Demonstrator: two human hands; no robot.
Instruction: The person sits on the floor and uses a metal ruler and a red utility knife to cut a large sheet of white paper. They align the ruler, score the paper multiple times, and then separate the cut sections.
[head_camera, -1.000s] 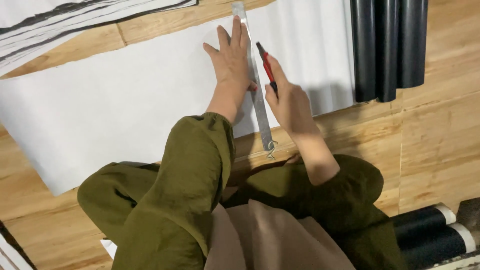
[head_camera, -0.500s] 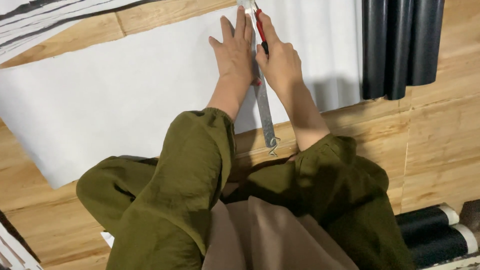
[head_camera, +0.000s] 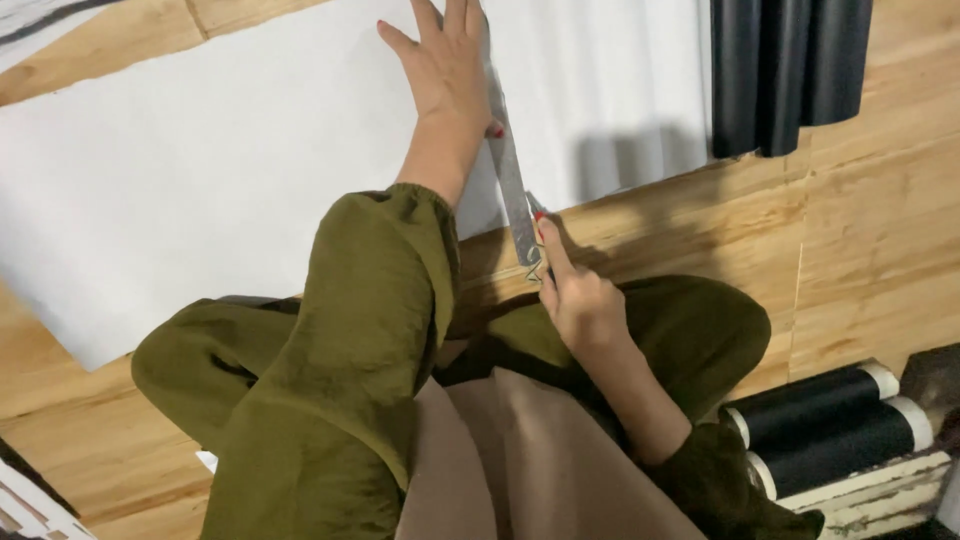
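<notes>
Your left hand (head_camera: 447, 70) presses flat, fingers spread, on the metal ruler (head_camera: 511, 175); your right hand (head_camera: 580, 300) grips a cutter (head_camera: 537, 211) at its near end.

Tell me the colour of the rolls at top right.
Black rolls, lying on the wooden floor; clearest in the head view.

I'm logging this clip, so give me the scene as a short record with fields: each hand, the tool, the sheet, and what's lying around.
left hand: flat, fingers spread, pressing down the metal ruler
right hand: at the ruler's near end, gripping a small cutter whose blade is barely visible
sheet: large white paper spread on the wooden floor
ruler position: lies across the sheet's near edge
nearby: dark rolls at top right; black rolls with white ends at lower right
</notes>
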